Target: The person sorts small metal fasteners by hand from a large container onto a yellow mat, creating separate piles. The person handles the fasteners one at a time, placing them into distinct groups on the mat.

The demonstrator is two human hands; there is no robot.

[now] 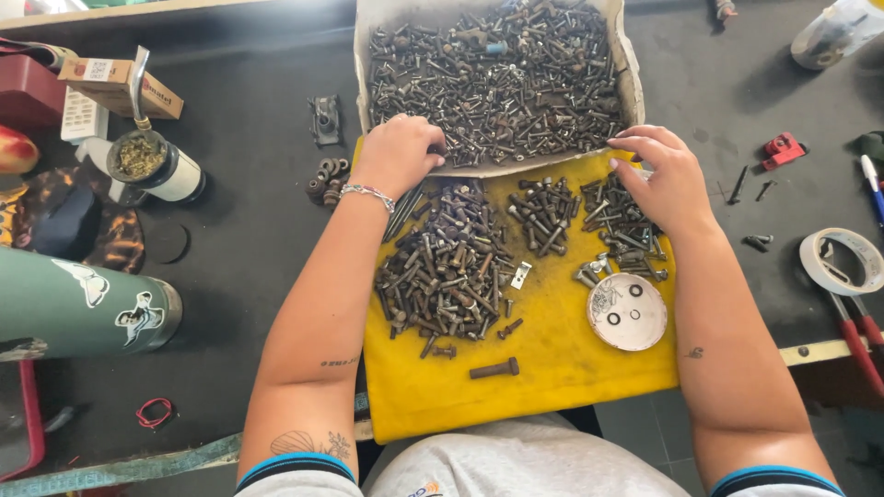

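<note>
Hands at a dark workbench (249, 239), seen from the head camera I am watching through. A shallow pale tray (630, 87) at the top centre is heaped with mixed bolts and screws (497, 78). My view shows the left hand (398, 152) resting on the tray's near left rim, fingers curled loosely inward, knuckles up — I cannot tell whether it pinches anything. A beaded bracelet (366, 192) circles that wrist. The right hand (665, 175) hovers at the tray's near right corner, fingers slightly spread and bent, the tips just at the rim; nothing shows between them.

Just below both hands lies a yellow cloth (543, 368) carrying sorted heaps: a large pile of dark bolts (451, 267) under the left forearm side, a smaller pile (545, 213) in the middle, and another pile (619, 221) directly beneath the right hand. A round white lid (627, 311) with a few washers sits near the right forearm, and a single long bolt (494, 369) lies alone nearer the body.

Off to the left stand a green bottle (83, 308) and a small cup with a metal straw (152, 161); to the right, a roll of tape (840, 260) and a red clamp (781, 149) — well apart from the hands
</note>
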